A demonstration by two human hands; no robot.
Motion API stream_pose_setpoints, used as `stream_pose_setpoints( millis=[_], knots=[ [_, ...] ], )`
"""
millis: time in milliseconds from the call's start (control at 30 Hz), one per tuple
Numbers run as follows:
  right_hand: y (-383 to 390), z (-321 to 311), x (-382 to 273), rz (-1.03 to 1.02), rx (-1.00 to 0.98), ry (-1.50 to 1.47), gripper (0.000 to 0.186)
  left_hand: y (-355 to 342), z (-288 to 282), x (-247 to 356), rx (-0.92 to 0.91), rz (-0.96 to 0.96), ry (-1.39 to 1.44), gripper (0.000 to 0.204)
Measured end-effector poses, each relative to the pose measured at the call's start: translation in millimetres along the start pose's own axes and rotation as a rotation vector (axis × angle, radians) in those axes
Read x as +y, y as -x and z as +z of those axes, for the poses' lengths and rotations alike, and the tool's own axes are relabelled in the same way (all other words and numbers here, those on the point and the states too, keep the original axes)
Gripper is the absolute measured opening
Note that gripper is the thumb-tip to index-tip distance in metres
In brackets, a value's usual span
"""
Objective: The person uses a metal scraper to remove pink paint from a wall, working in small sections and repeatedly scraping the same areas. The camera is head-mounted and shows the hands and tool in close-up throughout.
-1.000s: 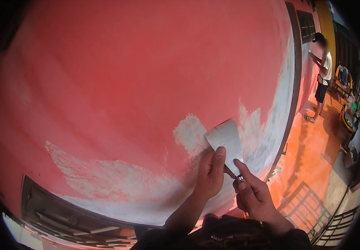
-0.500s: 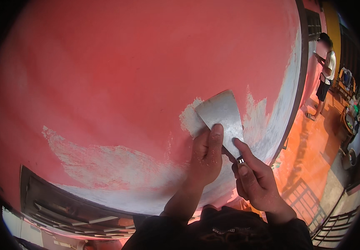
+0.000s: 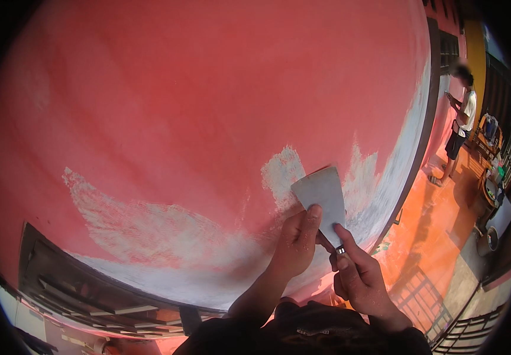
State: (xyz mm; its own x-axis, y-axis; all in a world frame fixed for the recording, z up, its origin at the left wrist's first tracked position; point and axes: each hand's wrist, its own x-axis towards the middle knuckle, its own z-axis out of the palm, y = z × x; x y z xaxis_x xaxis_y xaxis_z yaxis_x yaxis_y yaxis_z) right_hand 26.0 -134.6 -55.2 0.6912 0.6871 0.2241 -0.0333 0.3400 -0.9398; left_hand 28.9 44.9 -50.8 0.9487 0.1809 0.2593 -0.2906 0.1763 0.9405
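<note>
A broad metal scraper (image 3: pixel 322 198) with a flared blade is in front of the pink-red wall (image 3: pixel 208 100), its wide edge pointing up. My right hand (image 3: pixel 362 281) grips its handle, the forefinger stretched along the base of the blade. With its thumb on the blade's face, my left hand (image 3: pixel 297 242) holds the scraper's left side; its other fingers are partly hidden behind. Just beyond the blade, a pale scraped patch (image 3: pixel 282 174) shows on the wall. Whether the edge touches the wall I cannot tell.
A larger pale patch (image 3: pixel 143 231) spreads across the wall at left. Below it runs a dark window frame (image 3: pixel 90 290). On the orange floor (image 3: pixel 427 236) at right stands another person (image 3: pixel 462 118) beside the wall. A cluttered table (image 3: pixel 492 183) and a metal pot (image 3: pixel 489 241) are at far right.
Both hands and the scraper have moved lower, leaving more of the pale patch beyond the blade in sight. The view has shifted slightly. The other person's arms are still raised in front.
</note>
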Motion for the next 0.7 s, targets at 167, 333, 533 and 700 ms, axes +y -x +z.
stream_pose_setpoints(
  millis=[167,333,533,700],
  knots=[
    [-16.0,1.8,-22.0,-0.002,-0.029,-0.019,0.056,-13.5,-0.6,15.8,0.002,0.083,0.066,0.031],
    [-14.5,-8.1,1.5,-0.050,-0.035,0.040,0.055,-12.3,-1.3,11.7,0.015,0.043,-0.082,0.036],
    [-3.2,-17.3,27.2,0.033,0.065,-0.042,0.051,-4.4,1.2,-16.3,0.020,-0.033,-0.161,0.038],
    [-7.9,-9.6,17.4,-0.059,0.074,0.038,0.053,-12.1,-0.1,-3.4,-0.009,0.059,-0.144,0.038]
  ],
)
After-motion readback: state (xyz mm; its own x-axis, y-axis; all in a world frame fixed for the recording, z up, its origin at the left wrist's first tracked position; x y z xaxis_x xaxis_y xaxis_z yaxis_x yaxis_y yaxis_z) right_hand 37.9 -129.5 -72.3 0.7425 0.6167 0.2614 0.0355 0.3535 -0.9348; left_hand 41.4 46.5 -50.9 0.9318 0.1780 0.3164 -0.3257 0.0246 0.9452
